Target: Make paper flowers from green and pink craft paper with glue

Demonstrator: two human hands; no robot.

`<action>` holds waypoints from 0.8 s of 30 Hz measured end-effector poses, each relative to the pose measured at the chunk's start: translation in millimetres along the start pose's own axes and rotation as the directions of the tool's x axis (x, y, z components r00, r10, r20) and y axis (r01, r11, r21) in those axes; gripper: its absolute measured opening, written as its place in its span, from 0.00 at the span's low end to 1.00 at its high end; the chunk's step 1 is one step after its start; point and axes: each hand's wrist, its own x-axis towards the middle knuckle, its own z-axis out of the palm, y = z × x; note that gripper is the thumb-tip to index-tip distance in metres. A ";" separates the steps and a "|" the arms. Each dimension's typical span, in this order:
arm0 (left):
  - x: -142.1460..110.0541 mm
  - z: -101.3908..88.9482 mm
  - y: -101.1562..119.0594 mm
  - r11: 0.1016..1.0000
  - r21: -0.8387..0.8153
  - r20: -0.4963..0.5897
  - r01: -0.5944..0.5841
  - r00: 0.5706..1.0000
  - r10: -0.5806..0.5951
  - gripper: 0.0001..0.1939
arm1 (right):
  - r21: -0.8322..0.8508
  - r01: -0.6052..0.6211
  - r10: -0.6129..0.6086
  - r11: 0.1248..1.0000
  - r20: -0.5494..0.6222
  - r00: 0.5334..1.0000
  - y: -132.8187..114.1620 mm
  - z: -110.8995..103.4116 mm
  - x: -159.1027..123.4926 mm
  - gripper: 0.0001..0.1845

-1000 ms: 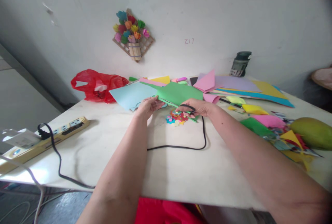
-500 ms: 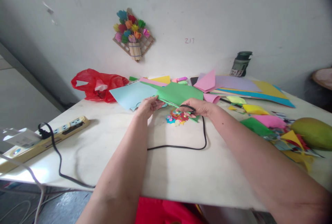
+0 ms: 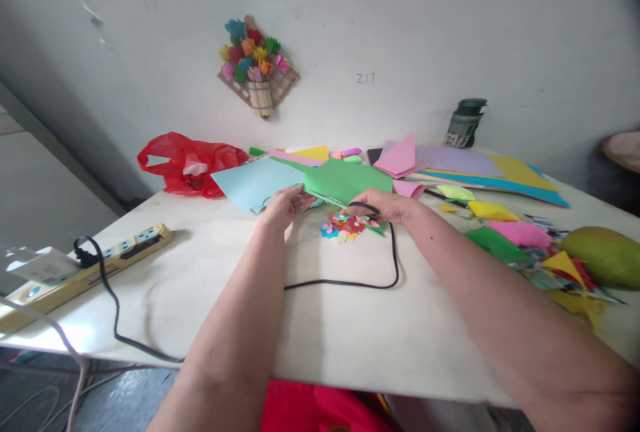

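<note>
A sheet of green paper (image 3: 350,177) is pinched at its near left corner by my left hand (image 3: 289,207). My right hand (image 3: 383,209) is wrapped round a pair of scissors (image 3: 364,208) with black handles, whose blades lie along the sheet's near edge. Below the scissors, a small heap of colourful paper flowers (image 3: 341,227) rests on the table, and a narrow green strip shows beside it. Light blue paper (image 3: 255,182) lies just behind my left hand. How far the blades are apart I cannot make out.
A black cord (image 3: 345,282) crosses the white table (image 3: 310,345) between my forearms. At left are a power strip (image 3: 125,249) and a red plastic bag (image 3: 193,162). Stacked coloured paper (image 3: 530,182), paper scraps (image 3: 520,233), a mango-like fruit (image 3: 605,255) and a dark bottle (image 3: 465,124) are at right.
Hardly anything differs. My right hand and the scissors have shifted very slightly to the right along the green paper's edge; my left hand keeps its hold.
</note>
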 end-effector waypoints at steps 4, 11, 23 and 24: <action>-0.6 0.2 -0.6 1.000 0.011 0.021 0.000 1.000 0.000 0.03 | -0.011 -0.007 0.006 1.000 -0.015 1.000 -1.7 1.2 -0.7 0.19; -1.3 2.1 0.0 1.000 0.025 0.026 0.005 1.000 -0.005 0.04 | -0.034 0.009 -0.009 0.999 -0.023 1.000 0.1 1.5 1.2 0.20; -2.1 3.8 2.4 0.999 0.033 0.018 0.002 1.000 -0.003 0.04 | -0.031 0.018 -0.019 0.999 -0.016 1.000 3.6 -0.6 3.6 0.20; -2.1 3.7 2.4 0.999 0.035 0.016 0.002 1.000 -0.002 0.04 | -0.031 0.017 -0.017 0.999 -0.017 1.000 3.4 -0.5 3.3 0.20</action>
